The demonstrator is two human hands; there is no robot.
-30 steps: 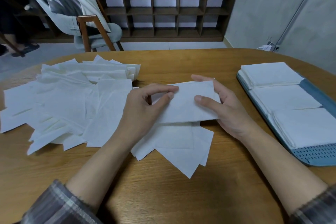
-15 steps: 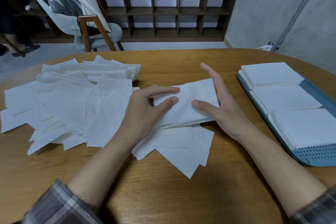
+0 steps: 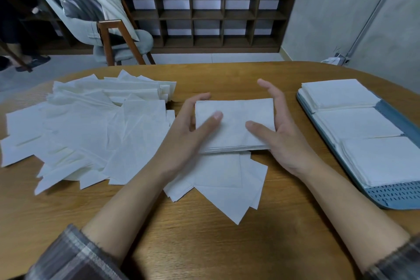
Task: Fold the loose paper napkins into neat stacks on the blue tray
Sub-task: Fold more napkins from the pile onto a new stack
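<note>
A folded white napkin (image 3: 236, 118), several layers thick, sits between my two hands at the table's centre. My left hand (image 3: 181, 143) lies along its left edge with the thumb resting on top. My right hand (image 3: 286, 143) flanks its right edge, fingers straight and pointing away, thumb on top. A few unfolded napkins (image 3: 222, 177) lie fanned out underneath. A large loose pile of napkins (image 3: 91, 129) covers the table's left side. The blue tray (image 3: 393, 195) on the right carries three neat stacks (image 3: 356, 123) in a row.
The wooden table (image 3: 204, 245) has a rounded far edge. Beyond it stand a grey chair (image 3: 109, 36) with a cushion and a dark cubby shelf (image 3: 204, 13) along the wall. The tray's near end is bare perforated blue.
The folded napkin has been folded narrower into a squarer shape. My fingers let go of their pinch and straightened along the napkin's left and right edges.
</note>
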